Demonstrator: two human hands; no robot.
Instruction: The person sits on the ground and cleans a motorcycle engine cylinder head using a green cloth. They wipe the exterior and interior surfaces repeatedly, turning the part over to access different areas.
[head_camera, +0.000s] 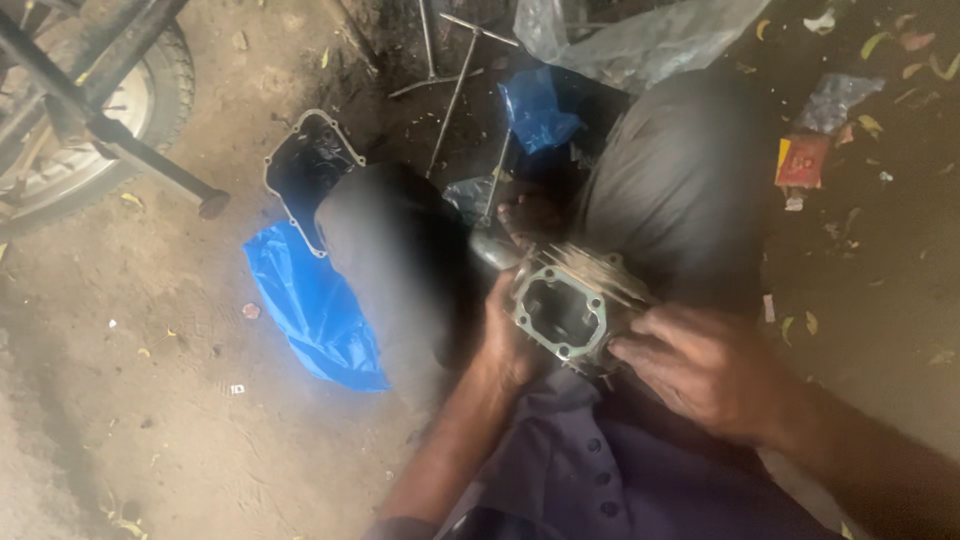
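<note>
Between the squatting knees, left hand (510, 335) and right hand (705, 365) both curl their fingers shut around a finned engine cylinder (570, 305), bore face up, apparently mid-inspection; next move likely needs a steady turn.

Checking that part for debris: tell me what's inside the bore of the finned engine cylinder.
The engine cylinder, held between left hand and right hand, shows only a dark, blurred bore. Nothing visible inside; its depth is hidden.

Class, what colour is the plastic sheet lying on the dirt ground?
Bright blue: the plastic sheet, clearest in the head view.
</note>
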